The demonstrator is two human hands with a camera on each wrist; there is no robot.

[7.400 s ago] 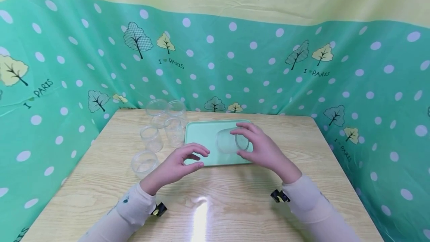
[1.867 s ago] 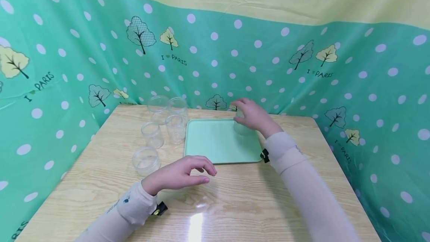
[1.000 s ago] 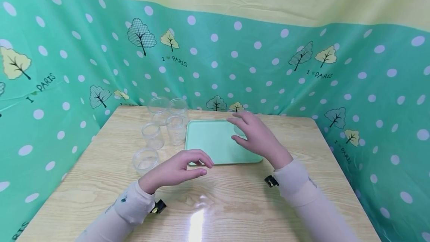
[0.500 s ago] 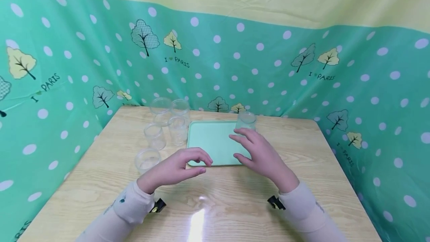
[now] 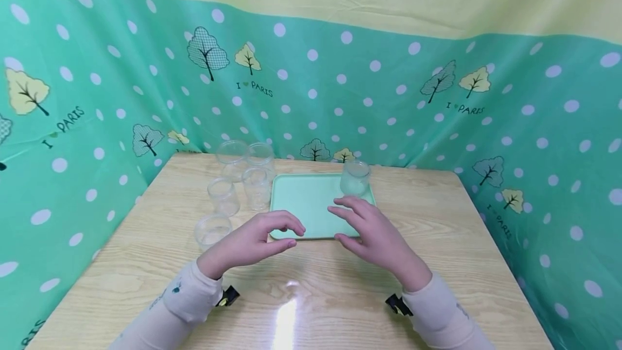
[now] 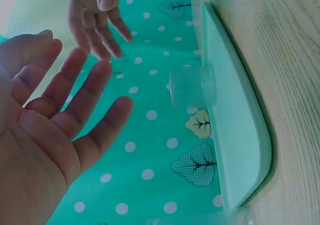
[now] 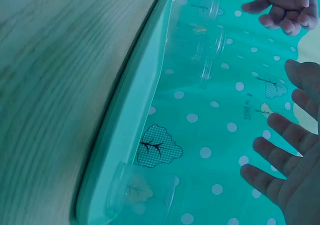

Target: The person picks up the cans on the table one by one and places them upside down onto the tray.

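A clear cup [image 5: 355,178] stands on the back right corner of the pale green tray [image 5: 306,204]. In the right wrist view the cup's ringed end [image 7: 117,190] is down against the tray. My right hand [image 5: 371,231] hovers over the tray's front right edge, in front of the cup and apart from it, fingers spread and loosely bent. Near the tray's front left edge hovers my left hand [image 5: 255,239], its fingers relaxed and holding nothing. In the left wrist view both palms show bare, and the cup [image 6: 192,86] is beyond them.
Left of the tray, several clear cups of different sizes stand on the wooden table [image 5: 330,296], among them a low wide one [image 5: 213,231], a small one [image 5: 223,197] and a tall one [image 5: 257,189]. A green dotted cloth [image 5: 311,80] hangs behind and at both sides.
Earlier my right hand held the cup on its side over the tray, then set it at the back right corner. It has let go and drawn back toward me; the left hand has barely moved.
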